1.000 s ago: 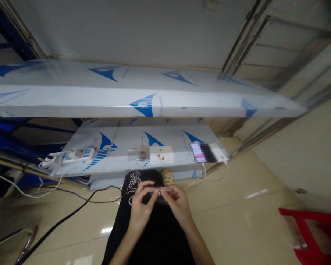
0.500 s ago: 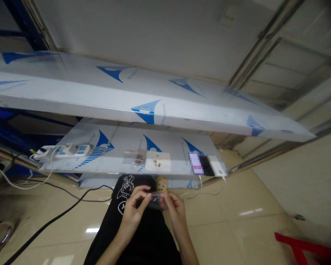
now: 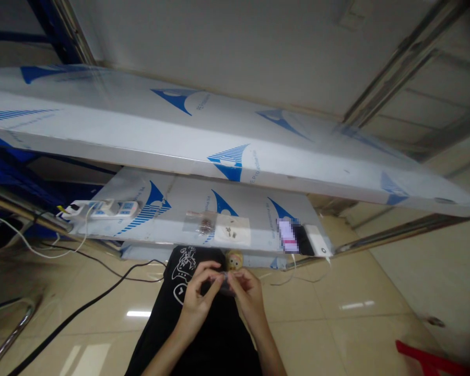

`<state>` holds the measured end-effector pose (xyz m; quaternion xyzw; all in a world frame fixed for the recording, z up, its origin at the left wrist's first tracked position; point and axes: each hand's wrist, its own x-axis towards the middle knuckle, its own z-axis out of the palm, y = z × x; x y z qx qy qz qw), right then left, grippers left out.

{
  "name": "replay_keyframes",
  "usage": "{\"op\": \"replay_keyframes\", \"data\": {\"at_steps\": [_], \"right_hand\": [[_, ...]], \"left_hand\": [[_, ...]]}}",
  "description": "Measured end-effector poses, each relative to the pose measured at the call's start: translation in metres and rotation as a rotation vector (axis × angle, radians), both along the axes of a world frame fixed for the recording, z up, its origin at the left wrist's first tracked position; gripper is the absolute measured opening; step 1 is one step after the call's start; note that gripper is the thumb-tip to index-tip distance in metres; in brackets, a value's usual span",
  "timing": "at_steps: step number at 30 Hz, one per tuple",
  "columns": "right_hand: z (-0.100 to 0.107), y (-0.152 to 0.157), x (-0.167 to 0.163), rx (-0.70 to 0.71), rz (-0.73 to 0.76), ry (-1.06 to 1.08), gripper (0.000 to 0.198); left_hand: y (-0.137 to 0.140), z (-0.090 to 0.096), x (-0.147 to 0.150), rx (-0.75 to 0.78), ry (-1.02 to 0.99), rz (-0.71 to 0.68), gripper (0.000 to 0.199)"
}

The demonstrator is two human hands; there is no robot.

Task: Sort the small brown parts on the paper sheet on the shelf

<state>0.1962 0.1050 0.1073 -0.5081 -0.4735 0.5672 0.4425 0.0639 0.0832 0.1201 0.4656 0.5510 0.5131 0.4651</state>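
Note:
Over the dark trousers (image 3: 207, 334), my left hand (image 3: 201, 290) and my right hand (image 3: 247, 295) pinch a small clear plastic bag (image 3: 226, 287) between thumbs and fingers. The fingertips almost meet, and most of the bag is hidden behind them; its contents cannot be made out. Just beyond my hands is a round yellowish figure with big eyes (image 3: 234, 260). On the low shelf (image 3: 180, 201) lie a white sheet (image 3: 243, 230) with several tiny brownish pieces on it, and a clear bag of reddish-brown bits (image 3: 206, 226).
A phone (image 3: 288, 235) and a white power bank (image 3: 318, 241) with cables lie at the shelf's right end. A white power strip (image 3: 121, 209) is at its left. Above juts a wide film-covered upper shelf (image 3: 160, 136). A black cable (image 3: 97, 300) crosses the floor; a red stool (image 3: 426, 357) stands right.
My hands have drawn closer together, so less of the clear bag shows between them. The whole view has shifted slightly, with the shelves now further right in the picture.

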Motion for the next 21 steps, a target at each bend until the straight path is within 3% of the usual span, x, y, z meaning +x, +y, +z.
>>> {"op": "replay_keyframes", "data": {"at_steps": [5,10,16,21], "right_hand": [[0.007,0.002,-0.011,-0.032,0.074,-0.021,0.029],[0.009,0.009,-0.016,-0.046,0.102,-0.011,0.030],[-0.003,0.017,-0.024,-0.027,0.137,-0.117,0.025],[-0.021,0.018,-0.028,-0.035,0.349,-0.233,0.024]], "left_hand": [[0.003,0.003,-0.005,-0.024,-0.014,0.013,0.026],[0.005,-0.006,-0.004,-0.015,0.009,0.042,0.024],[0.011,-0.019,-0.012,0.019,0.095,0.177,0.023],[0.018,-0.028,-0.030,-0.019,0.147,0.258,0.023]]}}
